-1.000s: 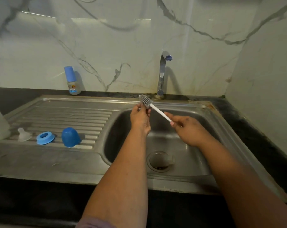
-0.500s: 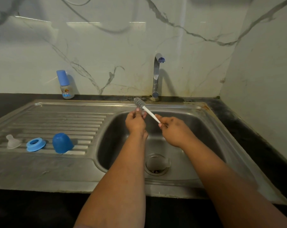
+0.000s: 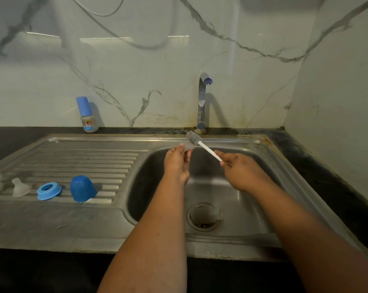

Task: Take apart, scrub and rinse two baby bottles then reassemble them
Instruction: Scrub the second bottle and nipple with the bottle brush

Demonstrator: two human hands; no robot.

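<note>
Both hands have lifted slightly; right hand pinches brush pointing up-left, left hand pinches clear piece.

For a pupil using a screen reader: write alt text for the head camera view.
Over a steel sink, the right hand holds a bottle brush beside a small clear part pinched in the left hand. A teat, blue ring and blue cap lie on the drainboard.
</note>
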